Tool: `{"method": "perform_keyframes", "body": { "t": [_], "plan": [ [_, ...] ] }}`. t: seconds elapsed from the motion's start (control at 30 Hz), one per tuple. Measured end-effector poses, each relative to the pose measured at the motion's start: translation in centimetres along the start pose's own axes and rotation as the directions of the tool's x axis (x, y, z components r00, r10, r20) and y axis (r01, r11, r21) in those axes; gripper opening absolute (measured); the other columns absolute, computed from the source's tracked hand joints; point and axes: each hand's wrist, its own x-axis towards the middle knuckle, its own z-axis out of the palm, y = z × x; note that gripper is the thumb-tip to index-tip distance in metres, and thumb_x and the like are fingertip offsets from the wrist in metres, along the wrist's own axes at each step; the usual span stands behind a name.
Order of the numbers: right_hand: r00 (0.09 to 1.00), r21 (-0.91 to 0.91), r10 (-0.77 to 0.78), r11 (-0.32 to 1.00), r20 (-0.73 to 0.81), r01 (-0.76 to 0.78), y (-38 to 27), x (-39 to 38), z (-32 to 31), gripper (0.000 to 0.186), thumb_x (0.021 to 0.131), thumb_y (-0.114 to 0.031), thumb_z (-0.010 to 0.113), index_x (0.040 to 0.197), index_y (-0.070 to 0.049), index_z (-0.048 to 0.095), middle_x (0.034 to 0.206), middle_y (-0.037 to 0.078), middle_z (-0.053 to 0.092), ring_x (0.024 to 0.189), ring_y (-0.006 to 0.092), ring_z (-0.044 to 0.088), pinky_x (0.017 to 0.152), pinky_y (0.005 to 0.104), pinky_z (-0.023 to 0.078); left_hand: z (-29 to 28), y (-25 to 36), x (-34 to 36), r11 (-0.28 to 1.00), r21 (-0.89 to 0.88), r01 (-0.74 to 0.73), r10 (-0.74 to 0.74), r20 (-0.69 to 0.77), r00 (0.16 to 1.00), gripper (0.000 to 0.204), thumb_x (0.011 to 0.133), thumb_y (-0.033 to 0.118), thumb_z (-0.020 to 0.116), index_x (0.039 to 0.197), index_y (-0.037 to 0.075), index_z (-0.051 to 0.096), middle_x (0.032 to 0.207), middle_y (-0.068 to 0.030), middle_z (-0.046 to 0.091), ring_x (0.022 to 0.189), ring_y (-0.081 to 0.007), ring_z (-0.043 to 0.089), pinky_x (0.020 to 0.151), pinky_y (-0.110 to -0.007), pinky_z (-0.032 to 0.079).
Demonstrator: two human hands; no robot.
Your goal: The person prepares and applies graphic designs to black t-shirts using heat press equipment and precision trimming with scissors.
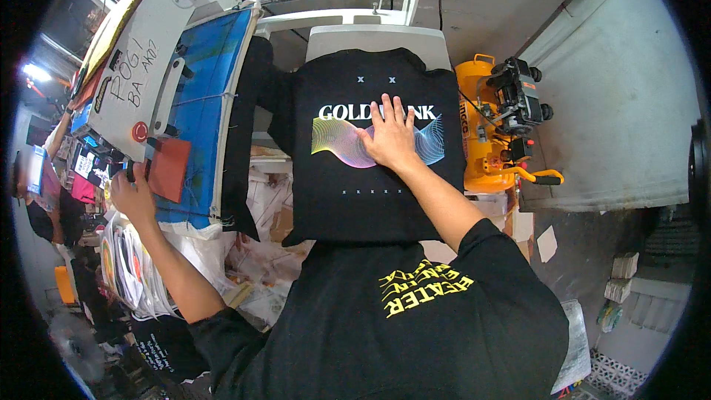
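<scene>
White lettering (343, 112) marks the shirt (337, 211); the right hand (391, 137) lies flat there, grip wide; the left hand's (133, 194) grip I can't tell.

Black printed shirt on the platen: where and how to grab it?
I'd pinch the near edge of the black shirt, toward its left corner, coming from the wearer's side. It lies spread, print up, with that edge closest to the wearer and away from the wave print. The middle is a poorer choice: the right hand is spread over it.
</scene>
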Motion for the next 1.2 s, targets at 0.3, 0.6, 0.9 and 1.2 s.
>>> {"method": "perform_keyframes", "body": {
  "t": [0.3, 0.6, 0.9, 1.2],
  "plan": [
    [0.993, 0.052, -0.033, 0.998, -0.114, 0.039, -2.2, 0.2, 0.5, 0.07, 0.093, -0.052, 0.06, 0.147, -0.01, 0.051, 0.152, 0.019, 0.04, 0.143, 0.0397, 0.033, 0.117, 0.0663, 0.018, 1.4, 0.1, 0.9, 0.995, 0.099, 0.02, -0.018, -0.019, 1.0, 0.051, 0.095, 0.048, 0.058, 0.092, -0.002, 0.066, 0.099, -0.0224, 0.068, 0.101, -0.0447, 0.06, 0.09, -0.055, 0.045],
    [0.992, 0.045, -0.059, 0.997, -0.107, 0.065, -3.0, -0.3, 0.6, 0.058, 0.095, -0.053, 0.057, 0.144, -0.021, 0.057, 0.144, 0.019, 0.045, 0.136, 0.0388, 0.039, 0.114, 0.0643, 0.022, -0.3, 2.5, -0.4, 0.989, 0.149, 0.01, -0.003, -0.048, 0.999, 0.05, 0.095, 0.047, 0.058, 0.094, -0.003, 0.067, 0.1, -0.0223, 0.068, 0.104, -0.0452, 0.06, 0.094, -0.055, 0.045],
    [0.976, 0.093, -0.115, 0.987, -0.185, 0.134, -2.2, -1.2, -0.9, 0.055, 0.09, -0.048, 0.065, 0.131, -0.012, 0.066, 0.139, 0.018, 0.05, 0.134, 0.0373, 0.041, 0.112, 0.0633, 0.024, -4.0, 8.2, -1.8, 0.996, 0.007, -0.093, 0.093, 0.009, 0.996, 0.039, 0.097, 0.035, 0.061, 0.095, -0.005, 0.065, 0.099, -0.0216, 0.067, 0.1, -0.0427, 0.058, 0.093, -0.053, 0.043],
    [0.891, 0.125, 0.159, 0.985, -0.425, -0.116, 10.9, -9.8, -3.9, 0.032, 0.085, -0.027, 0.072, 0.112, -0.011, 0.071, 0.13, 0.015, 0.057, 0.127, 0.0366, 0.048, 0.106, 0.0539, 0.035, -9.9, 15.5, -4.3, 0.913, -0.281, -0.296, 0.342, 0.13, 0.931, 0.028, 0.093, 0.02, 0.064, 0.107, -0.005, 0.065, 0.105, -0.0188, 0.065, 0.102, -0.0396, 0.058, 0.089, -0.049, 0.045]
  ]
}}
